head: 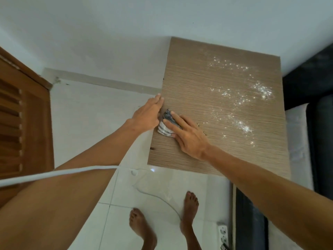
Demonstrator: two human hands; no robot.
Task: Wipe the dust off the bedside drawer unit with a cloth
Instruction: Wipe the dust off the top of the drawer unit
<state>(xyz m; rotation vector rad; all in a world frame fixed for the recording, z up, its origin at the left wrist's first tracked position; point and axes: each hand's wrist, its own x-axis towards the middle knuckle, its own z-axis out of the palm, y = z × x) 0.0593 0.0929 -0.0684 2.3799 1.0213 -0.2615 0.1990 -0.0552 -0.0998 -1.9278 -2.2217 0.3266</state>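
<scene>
Fingers of the right hand (187, 136) press flat on a striped cloth (166, 126) at the bedside drawer unit's (207, 98) nine-o'clock edge, the left hand (146, 115) open flat beside it, white dust (243, 98) toward two o'clock.

You have just one camera, and it sits on your head. It looks forward and down, almost straight down past your arms. The drawer unit top (216, 112) is close below you. Your bare feet (191, 210) on the white floor (86, 127) show too.
</scene>
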